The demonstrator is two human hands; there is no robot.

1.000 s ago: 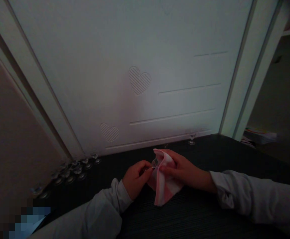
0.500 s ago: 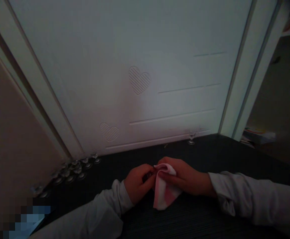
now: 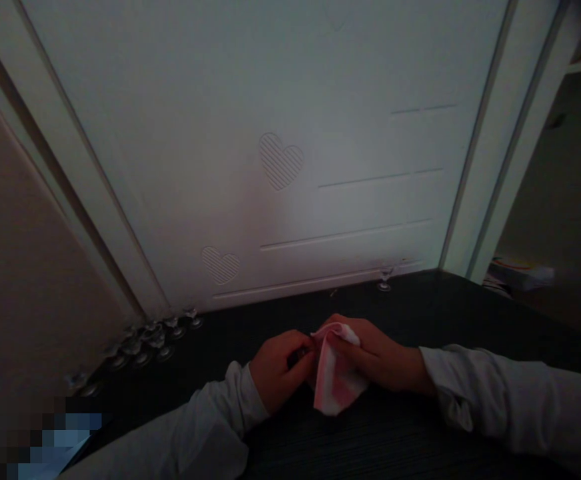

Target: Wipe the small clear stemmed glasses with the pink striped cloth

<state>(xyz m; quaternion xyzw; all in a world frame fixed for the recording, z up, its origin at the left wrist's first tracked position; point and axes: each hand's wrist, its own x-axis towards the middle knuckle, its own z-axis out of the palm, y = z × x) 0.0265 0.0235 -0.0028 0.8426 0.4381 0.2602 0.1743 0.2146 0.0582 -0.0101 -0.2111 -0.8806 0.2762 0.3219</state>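
My right hand (image 3: 370, 347) is closed on a pink and white cloth (image 3: 340, 387), its folded top pinched under the thumb and a corner hanging down in front. My left hand (image 3: 280, 367) meets it from the left, fingers and thumb curled together. A few faint glints show in the dark gap of that hand, but what it grips is mostly hidden and too dim to name. Both hands are just above the dark table (image 3: 280, 440). Beyond them, a small clear stemmed glass (image 3: 384, 279) stands by the white panel.
Several more small stemmed glasses (image 3: 140, 350) are grouped at the left, by the wall. The white panel (image 3: 195, 133) with carved hearts rises along the table's back edge. Papers (image 3: 520, 273) lie on a shelf at the right. A blurred bluish patch (image 3: 65, 437) covers the lower left.
The cloth has shifted slightly right and its hanging corner has turned and risen a little, moving with my right hand. My left hand has barely moved.
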